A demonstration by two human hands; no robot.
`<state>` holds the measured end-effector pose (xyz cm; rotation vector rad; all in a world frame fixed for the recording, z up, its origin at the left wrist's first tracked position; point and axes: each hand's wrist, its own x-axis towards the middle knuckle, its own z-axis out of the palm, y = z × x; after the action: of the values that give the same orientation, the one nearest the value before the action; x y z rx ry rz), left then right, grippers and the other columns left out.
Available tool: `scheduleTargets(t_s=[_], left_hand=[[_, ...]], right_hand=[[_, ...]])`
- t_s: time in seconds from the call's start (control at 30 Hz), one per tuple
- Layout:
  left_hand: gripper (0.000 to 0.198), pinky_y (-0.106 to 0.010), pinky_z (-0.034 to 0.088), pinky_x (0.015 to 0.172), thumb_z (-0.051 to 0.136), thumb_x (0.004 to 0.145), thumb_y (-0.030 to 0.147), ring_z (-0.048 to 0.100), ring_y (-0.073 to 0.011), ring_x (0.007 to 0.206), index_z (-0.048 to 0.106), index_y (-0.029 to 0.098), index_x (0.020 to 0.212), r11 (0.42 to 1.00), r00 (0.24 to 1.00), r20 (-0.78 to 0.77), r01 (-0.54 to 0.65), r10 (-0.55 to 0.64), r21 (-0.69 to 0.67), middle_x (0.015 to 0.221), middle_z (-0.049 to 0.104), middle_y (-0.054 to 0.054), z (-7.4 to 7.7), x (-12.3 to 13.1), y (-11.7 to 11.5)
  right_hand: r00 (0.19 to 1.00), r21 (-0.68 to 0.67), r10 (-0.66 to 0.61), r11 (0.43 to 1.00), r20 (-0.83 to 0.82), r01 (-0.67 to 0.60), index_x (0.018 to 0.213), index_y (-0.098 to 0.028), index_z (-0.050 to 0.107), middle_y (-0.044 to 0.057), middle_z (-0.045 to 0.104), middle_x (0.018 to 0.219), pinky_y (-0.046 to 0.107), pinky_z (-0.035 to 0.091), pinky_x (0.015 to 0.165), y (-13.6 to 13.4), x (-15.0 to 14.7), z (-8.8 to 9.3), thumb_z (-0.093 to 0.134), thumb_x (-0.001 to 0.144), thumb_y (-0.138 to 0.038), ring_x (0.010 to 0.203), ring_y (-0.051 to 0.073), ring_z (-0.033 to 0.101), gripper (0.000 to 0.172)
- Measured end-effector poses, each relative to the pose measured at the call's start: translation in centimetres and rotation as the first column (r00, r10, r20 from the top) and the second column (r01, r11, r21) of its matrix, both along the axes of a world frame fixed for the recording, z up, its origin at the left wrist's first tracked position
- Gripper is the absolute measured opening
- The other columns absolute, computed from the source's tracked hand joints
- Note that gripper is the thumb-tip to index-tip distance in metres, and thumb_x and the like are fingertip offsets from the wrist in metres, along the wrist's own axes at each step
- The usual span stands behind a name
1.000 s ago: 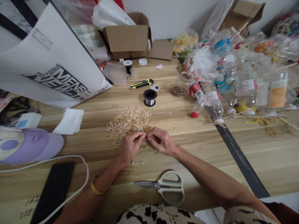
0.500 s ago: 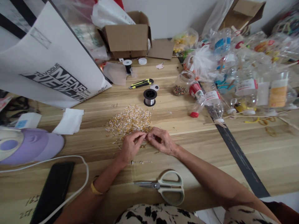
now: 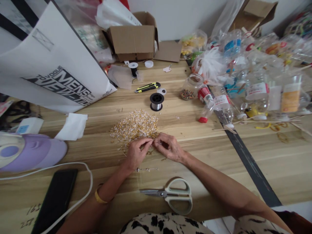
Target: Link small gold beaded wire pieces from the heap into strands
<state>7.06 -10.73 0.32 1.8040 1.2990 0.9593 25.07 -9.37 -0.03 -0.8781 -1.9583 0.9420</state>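
The left hand [image 3: 136,152] and the right hand [image 3: 170,148] are close together over the worktop [image 3: 202,143], their fingertips almost meeting. On each hand, the thumb and pointing finger are pressed together. What they pinch is too small to tell.

A pile of tiny gold and clear bits [image 3: 136,123] lies just past the hands, and its near edge comes right up to the fingers. A few loose bits lie around it. A short silver chain [image 3: 149,169] lies flat on the near side of the hands, close to the left wrist. Below the chain are the scissors [image 3: 164,194], with their blades pointing left and their pale handles on the right.

Past the pile stands a black spool [image 3: 156,105] with thin shiny line on it. A yellow and black cutter [image 3: 147,87] lies behind the spool. To the right, a clear jar [image 3: 195,82] has little colored bits in it, next to lots of clear bottles [image 3: 221,101].

On the left are a big white bag [image 3: 60,71], a piece of white paper [image 3: 72,126] and a black phone [image 3: 56,198] with a white cord [image 3: 90,182] beside it. A brown box [image 3: 134,40] sits at the back.
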Motion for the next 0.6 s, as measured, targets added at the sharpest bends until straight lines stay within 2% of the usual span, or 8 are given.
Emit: scheduleTargets(t_s=[0.6], left_hand=[[0.015, -0.027, 0.051, 0.073, 0.056, 0.086, 0.022, 0.066, -0.0167, 0.075, 0.07, 0.017, 0.084, 1.0, 1.0, 0.006, 0.006, -0.007, 0.022, 0.084, 0.073, -0.006, -0.09, -0.02, 0.06]], right_hand=[[1.0, 0.01, 0.007, 1.0, 0.011, -0.007, 0.078, -0.016, 0.057, 0.001, 0.053, 0.071, 0.023, 0.038, 0.055, 0.05, 0.02, -0.11, 0.052, 0.086, -0.016, 0.061, 0.011, 0.047, 0.009]])
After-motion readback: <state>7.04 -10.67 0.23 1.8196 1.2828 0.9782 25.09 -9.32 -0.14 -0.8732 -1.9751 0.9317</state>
